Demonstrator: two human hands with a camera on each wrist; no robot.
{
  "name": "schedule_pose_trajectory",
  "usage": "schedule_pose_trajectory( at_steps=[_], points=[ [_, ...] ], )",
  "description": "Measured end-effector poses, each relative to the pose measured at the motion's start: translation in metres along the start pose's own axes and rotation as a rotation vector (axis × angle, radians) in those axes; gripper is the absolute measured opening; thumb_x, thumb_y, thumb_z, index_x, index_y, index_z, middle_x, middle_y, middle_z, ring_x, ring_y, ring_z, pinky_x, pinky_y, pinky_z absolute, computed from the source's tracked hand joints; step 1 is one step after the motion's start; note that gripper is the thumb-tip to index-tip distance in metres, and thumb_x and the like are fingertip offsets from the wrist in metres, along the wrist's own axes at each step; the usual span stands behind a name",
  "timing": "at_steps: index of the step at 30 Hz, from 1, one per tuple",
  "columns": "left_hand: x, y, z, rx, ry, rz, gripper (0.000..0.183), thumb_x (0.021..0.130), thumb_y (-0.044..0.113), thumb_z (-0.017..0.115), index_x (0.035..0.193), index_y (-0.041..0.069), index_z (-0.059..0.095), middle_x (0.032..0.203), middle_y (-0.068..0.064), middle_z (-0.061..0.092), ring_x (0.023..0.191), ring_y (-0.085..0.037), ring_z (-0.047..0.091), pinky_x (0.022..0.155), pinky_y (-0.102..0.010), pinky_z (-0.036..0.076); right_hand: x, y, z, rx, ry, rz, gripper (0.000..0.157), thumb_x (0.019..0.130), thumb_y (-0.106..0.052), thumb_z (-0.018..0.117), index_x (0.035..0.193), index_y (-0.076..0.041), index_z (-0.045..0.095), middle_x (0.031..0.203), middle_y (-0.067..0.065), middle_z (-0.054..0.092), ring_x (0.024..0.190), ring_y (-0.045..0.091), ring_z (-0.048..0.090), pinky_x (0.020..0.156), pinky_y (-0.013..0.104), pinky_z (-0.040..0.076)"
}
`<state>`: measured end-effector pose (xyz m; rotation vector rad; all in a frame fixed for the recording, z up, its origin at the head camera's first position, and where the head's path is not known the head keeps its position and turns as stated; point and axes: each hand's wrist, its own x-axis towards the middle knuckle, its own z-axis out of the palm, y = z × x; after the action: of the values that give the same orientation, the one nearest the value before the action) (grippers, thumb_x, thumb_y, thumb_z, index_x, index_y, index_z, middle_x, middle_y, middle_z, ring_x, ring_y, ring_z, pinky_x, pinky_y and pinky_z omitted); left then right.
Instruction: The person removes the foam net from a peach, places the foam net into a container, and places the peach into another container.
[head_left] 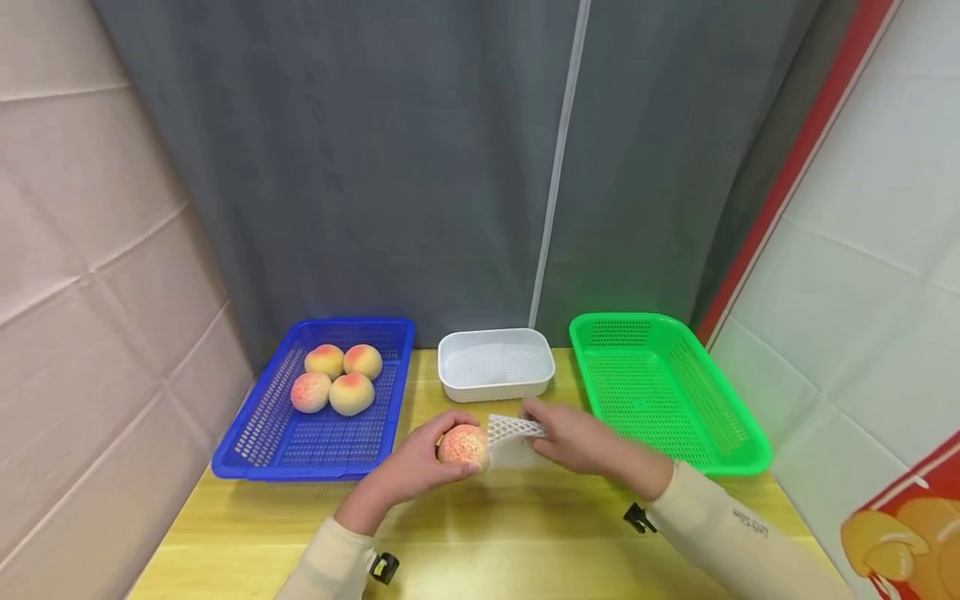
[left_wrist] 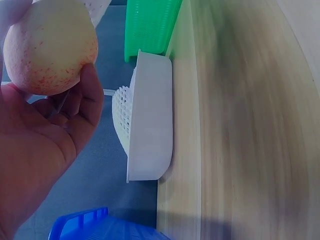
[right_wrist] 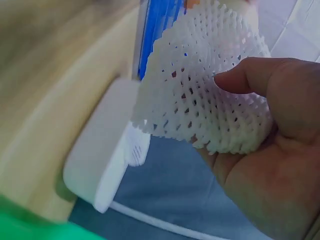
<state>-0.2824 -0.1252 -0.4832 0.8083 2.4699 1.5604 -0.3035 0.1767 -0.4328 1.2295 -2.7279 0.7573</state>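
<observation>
In the head view my left hand point(head_left: 412, 467) grips a peach point(head_left: 462, 447) with pink speckles, fingers and thumb curled round its sides. The left wrist view shows the pale yellow side of that same peach point(left_wrist: 52, 45). Just right of the fruit, a white foam net sleeve point(head_left: 513, 428) is pinched by my right hand point(head_left: 573, 435). Seen from the right wrist, the thumb presses on the net sleeve point(right_wrist: 200, 90), which spreads out wide. The sleeve's far end is close to the peach; whether they touch I cannot tell.
A blue basket point(head_left: 258, 425) with several peaches point(head_left: 352, 393) stands at the left. Behind the hands is a white container point(head_left: 491, 392), with white netting point(left_wrist: 121, 112) showing above its rim. To the right stands a green basket point(head_left: 723, 400). A grey curtain point(head_left: 375, 167) hangs behind the wooden table point(head_left: 480, 542).
</observation>
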Motion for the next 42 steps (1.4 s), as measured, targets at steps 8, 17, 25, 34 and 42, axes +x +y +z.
schedule_pose_trajectory(
  at_steps=[8, 17, 25, 34, 42],
  points=[
    [-0.001, 0.001, -0.002, 0.063, 0.004, -0.002, 0.053, 0.092, 0.031, 0.09, 0.138, 0.019, 0.065, 0.124, -0.001, 0.071, 0.11, -0.021, 0.069, 0.091, -0.036, 0.06, 0.046, 0.04, -0.035, -0.115, 0.133, -0.05, 0.016, 0.094, 0.0, 0.071, 0.107, -0.005, 0.063, 0.08, 0.003, 0.064, 0.07, 0.02, 0.055, 0.066, 0.04, 0.053],
    [-0.003, 0.002, 0.001, 0.075, -0.005, -0.008, 0.053, 0.092, 0.031, 0.091, 0.138, 0.019, 0.066, 0.123, 0.003, 0.071, 0.11, -0.018, 0.069, 0.093, -0.035, 0.06, 0.108, 0.071, -0.046, -0.28, 0.069, 0.116, 0.008, 0.103, -0.003, 0.066, 0.11, -0.004, 0.062, 0.085, 0.009, 0.067, 0.074, 0.027, 0.063, 0.071, 0.045, 0.056],
    [-0.005, 0.005, 0.001, 0.081, 0.0, -0.006, 0.057, 0.093, 0.03, 0.091, 0.14, 0.011, 0.066, 0.124, 0.0, 0.071, 0.11, -0.017, 0.069, 0.094, -0.034, 0.059, 0.144, 0.097, -0.036, -0.415, 0.188, 0.144, 0.017, 0.104, -0.005, 0.07, 0.119, -0.002, 0.063, 0.102, 0.015, 0.072, 0.091, 0.035, 0.073, 0.085, 0.05, 0.063],
    [-0.007, 0.004, 0.003, 0.068, -0.013, -0.03, 0.056, 0.093, 0.03, 0.091, 0.141, 0.012, 0.065, 0.125, -0.001, 0.07, 0.11, -0.017, 0.069, 0.093, -0.033, 0.059, 0.171, 0.107, -0.01, -0.554, 0.226, 0.102, 0.017, 0.105, -0.002, 0.072, 0.121, -0.003, 0.064, 0.112, 0.014, 0.071, 0.103, 0.031, 0.072, 0.092, 0.043, 0.064],
    [-0.007, -0.003, 0.006, 0.059, -0.033, -0.057, 0.059, 0.094, 0.032, 0.09, 0.143, 0.011, 0.064, 0.124, 0.003, 0.07, 0.111, -0.017, 0.069, 0.095, -0.034, 0.059, 0.18, 0.112, 0.016, -0.65, 0.145, 0.094, 0.023, 0.106, 0.004, 0.07, 0.128, -0.002, 0.07, 0.121, 0.016, 0.071, 0.112, 0.031, 0.07, 0.1, 0.045, 0.062]
  ],
)
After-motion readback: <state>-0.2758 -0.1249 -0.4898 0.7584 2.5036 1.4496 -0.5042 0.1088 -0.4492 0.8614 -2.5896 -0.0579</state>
